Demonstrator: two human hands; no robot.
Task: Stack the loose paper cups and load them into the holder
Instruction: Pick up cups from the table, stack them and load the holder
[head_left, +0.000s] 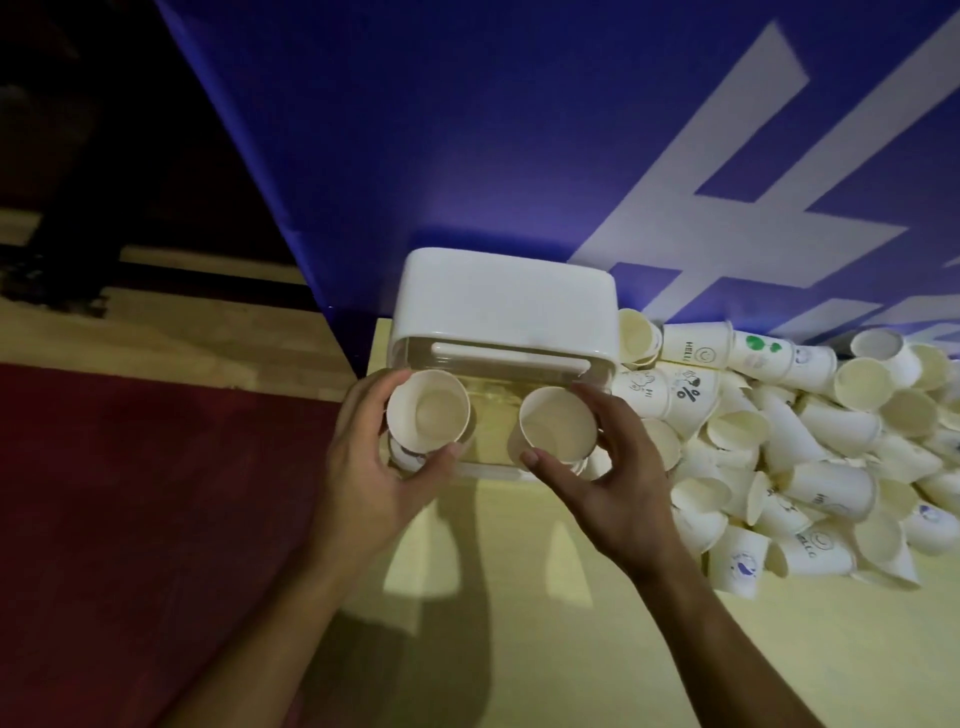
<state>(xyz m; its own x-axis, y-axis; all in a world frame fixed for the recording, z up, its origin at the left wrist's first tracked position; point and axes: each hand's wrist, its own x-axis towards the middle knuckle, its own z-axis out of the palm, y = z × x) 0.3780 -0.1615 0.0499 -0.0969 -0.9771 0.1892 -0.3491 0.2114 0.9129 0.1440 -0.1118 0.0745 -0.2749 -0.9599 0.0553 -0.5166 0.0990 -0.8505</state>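
Observation:
A white cup holder (501, 306) with a clear front stands at the back of the pale yellow table (519, 597). My left hand (374, 483) grips an upright paper cup stack (428, 410) at the holder's left side. My right hand (608, 483) grips a second upright paper cup stack (556, 426) at the holder's right side. Both cups open upward and sit just in front of the clear panel. A large pile of loose white paper cups (810, 452), some with small prints, lies to the right of the holder.
A blue wall (467, 130) with large white lettering rises directly behind the holder. The table's left edge drops to a red floor mat (130, 519) and wooden flooring (208, 332). The loose cups fill the table's right side.

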